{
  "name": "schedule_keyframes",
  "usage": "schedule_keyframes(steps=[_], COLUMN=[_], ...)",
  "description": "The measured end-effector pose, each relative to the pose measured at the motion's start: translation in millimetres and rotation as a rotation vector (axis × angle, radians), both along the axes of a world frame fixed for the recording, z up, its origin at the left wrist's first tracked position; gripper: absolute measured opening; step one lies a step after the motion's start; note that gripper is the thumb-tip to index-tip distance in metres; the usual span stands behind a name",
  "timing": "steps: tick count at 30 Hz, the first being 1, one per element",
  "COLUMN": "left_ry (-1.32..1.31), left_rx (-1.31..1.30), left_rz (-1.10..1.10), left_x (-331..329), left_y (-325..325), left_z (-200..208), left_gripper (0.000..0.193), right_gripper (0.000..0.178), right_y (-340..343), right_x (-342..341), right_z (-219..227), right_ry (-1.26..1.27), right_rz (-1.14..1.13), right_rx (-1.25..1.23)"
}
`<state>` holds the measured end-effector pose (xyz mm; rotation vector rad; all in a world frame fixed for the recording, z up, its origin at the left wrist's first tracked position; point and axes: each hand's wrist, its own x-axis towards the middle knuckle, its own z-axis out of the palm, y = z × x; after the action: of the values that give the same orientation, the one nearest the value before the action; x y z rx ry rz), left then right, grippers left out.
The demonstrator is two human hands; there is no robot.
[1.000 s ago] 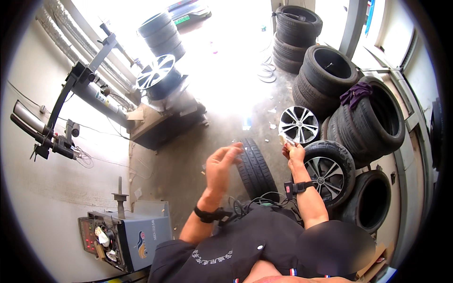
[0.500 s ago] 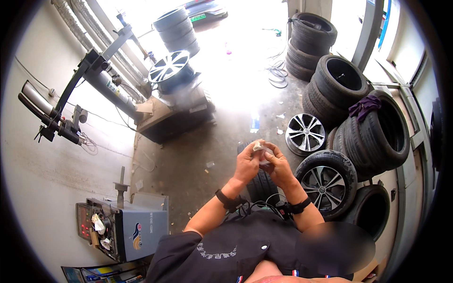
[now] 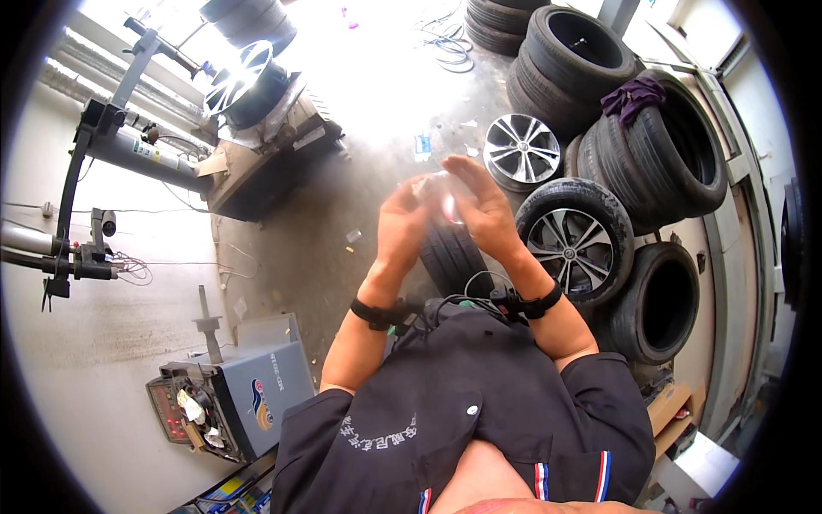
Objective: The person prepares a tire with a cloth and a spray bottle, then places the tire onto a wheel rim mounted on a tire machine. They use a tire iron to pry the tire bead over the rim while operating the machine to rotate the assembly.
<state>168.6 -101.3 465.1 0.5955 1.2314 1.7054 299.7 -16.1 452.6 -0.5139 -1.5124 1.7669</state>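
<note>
Whitish and translucent, one small piece (image 3: 445, 190) is sitting between the left hand (image 3: 401, 227) and the right hand (image 3: 490, 214); both grips are grasping it, though blur is masking its exact shape and the left fingertips. Just below, one upright tyre (image 3: 454, 262) is showing its tread, its far end hiding behind the hands. Three alloy rims are showing: a bare silver rim (image 3: 522, 147), one in a tyred wheel (image 3: 574, 246), one atop the tyre machine (image 3: 278, 154). Two tyre stacks (image 3: 497, 24) are running past the top edge. Open floor (image 3: 312, 257) is spreading leftward from the hands.
</note>
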Motion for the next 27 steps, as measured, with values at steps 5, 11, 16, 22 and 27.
schedule_keyframes(steps=[5, 11, 16, 22, 27], left_ry=[0.302, 0.777, 0.114, 0.692, 0.919], left_rx=[0.115, 0.112, 0.124, -0.056, -0.233], left_rz=[0.033, -0.178, -0.213, -0.018, 0.237], left_x=[-9.9, -19.2, -18.5, -4.2, 2.6], left_y=[-2.6, -5.1, -7.8, 0.5, 6.1], left_z=[-12.5, -6.4, -6.2, -30.1, -49.9], left_gripper=[0.021, 0.038, 0.054, 0.019, 0.003], right_gripper=[0.053, 0.026, 0.019, 0.016, 0.034], right_y=[2.2, 12.6, 25.5, 21.5, -0.3], right_x=[-2.4, 6.8, 8.0, 4.7, 4.9], right_z=[0.0, -1.5, -17.7, -24.6, -15.7], right_ry=[0.197, -0.033, 0.020, -0.050, -0.330], right_rz=[0.050, 0.211, 0.076, 0.088, -0.027], right_rx=[-0.530, -0.408, -0.425, -0.386, 0.248])
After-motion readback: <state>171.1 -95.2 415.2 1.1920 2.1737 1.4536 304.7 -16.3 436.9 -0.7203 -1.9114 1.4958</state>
